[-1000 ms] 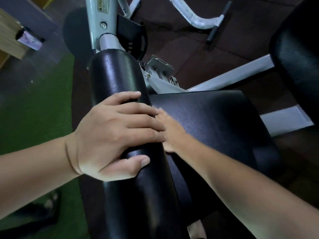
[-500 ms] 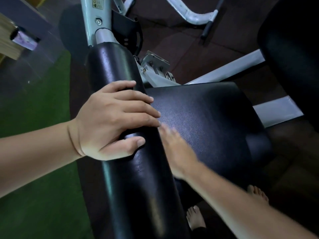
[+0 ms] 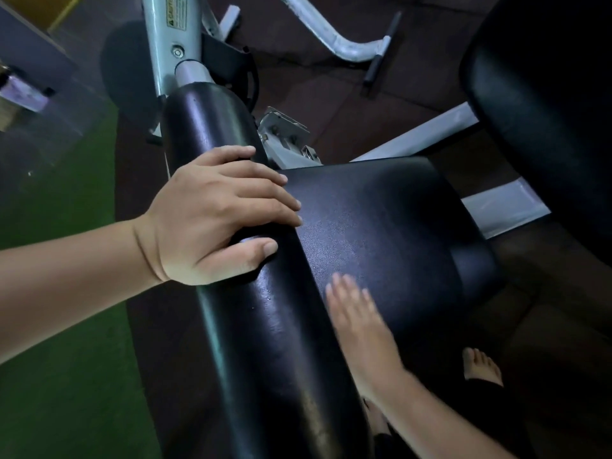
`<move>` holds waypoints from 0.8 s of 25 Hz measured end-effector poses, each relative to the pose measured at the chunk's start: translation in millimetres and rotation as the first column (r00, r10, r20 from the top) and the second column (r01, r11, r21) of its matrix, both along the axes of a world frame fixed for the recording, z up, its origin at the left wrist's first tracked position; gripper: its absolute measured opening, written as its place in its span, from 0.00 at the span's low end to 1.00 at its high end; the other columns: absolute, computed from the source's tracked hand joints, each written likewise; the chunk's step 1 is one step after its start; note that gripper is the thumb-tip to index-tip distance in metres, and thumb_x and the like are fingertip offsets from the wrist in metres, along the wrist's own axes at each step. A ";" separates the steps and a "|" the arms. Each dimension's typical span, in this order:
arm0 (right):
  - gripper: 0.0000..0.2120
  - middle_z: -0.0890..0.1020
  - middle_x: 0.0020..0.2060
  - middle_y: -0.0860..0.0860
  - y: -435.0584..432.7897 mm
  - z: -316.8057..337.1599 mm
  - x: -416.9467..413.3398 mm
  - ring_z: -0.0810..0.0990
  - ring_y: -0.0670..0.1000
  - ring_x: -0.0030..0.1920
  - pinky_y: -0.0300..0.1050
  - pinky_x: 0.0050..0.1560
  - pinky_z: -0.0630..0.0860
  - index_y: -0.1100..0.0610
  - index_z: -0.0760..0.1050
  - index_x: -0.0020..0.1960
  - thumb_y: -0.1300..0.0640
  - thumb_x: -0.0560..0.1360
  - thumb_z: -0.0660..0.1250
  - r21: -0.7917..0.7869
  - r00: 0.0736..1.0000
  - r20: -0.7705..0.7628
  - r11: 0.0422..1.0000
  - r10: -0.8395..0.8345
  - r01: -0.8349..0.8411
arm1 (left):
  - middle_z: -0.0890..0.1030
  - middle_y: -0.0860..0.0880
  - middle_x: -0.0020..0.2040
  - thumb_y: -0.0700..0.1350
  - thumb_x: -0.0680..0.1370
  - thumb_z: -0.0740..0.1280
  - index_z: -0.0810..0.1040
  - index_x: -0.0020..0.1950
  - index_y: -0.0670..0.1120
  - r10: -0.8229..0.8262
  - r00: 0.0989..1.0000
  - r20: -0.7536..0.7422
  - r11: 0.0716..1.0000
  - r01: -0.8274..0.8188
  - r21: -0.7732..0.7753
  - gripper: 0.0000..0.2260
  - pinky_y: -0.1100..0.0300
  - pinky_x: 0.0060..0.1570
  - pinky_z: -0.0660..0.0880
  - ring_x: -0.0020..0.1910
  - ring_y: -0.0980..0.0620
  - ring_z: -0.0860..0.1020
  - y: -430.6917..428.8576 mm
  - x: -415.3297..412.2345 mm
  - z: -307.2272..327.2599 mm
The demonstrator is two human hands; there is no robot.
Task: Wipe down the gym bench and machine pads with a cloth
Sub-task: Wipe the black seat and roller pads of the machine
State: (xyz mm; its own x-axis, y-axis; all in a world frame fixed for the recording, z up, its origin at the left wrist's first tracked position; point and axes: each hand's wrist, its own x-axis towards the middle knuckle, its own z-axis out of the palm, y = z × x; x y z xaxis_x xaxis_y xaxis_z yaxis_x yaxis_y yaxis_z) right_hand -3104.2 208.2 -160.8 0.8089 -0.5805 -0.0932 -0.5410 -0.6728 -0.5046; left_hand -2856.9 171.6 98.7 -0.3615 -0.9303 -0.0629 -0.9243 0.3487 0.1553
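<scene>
The black roller pad (image 3: 251, 293) runs lengthwise from the upper middle of the view down to the bottom edge, mounted on a grey machine post (image 3: 172, 44) that carries a caution label. It is gripped by the left hand (image 3: 212, 217), whose fingers are curled over the top of the pad and whose thumb is pressed against its near side. Just to the right of the roller lies the flat black seat pad (image 3: 381, 226). The right hand (image 3: 361, 326) is laid flat on it beside the roller, fingers extended and together (blurred, so finer detail cannot be told); no cloth is visible. A bare foot (image 3: 480, 366) is seen on the dark floor lower right, and green turf (image 3: 66, 359) is seen at left.
</scene>
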 end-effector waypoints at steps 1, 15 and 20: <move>0.29 0.60 0.82 0.56 11.4 1.9 -19.1 0.56 0.57 0.82 0.57 0.80 0.56 0.61 0.61 0.81 0.47 0.86 0.43 -0.017 0.995 0.001 0.995 0.102 -0.102 | 0.84 0.55 0.62 0.55 0.79 0.59 0.85 0.61 0.51 -0.002 1.000 -0.002 1.000 0.002 0.001 0.19 0.35 0.70 0.66 0.69 0.50 0.78 -0.1 0.2 0.2; 0.36 0.43 0.83 0.50 -101.0 -19.9 -15.3 0.40 0.51 0.83 0.50 0.81 0.39 0.55 0.44 0.84 0.38 0.81 0.38 0.130 0.975 -0.185 0.980 -0.125 0.151 | 0.83 0.56 0.63 0.56 0.78 0.60 0.85 0.61 0.52 0.010 1.000 -0.016 1.000 -0.010 0.006 0.19 0.36 0.71 0.66 0.69 0.50 0.78 0.5 1.8 0.1; 0.31 0.50 0.84 0.48 -164.1 -7.9 -37.4 0.47 0.50 0.83 0.46 0.81 0.50 0.55 0.51 0.84 0.49 0.85 0.55 0.327 0.963 -0.230 0.921 -0.138 0.210 | 0.83 0.58 0.63 0.58 0.78 0.60 0.85 0.61 0.55 0.038 0.999 0.039 0.998 -0.040 0.054 0.19 0.40 0.74 0.64 0.69 0.52 0.77 -1.7 0.9 5.1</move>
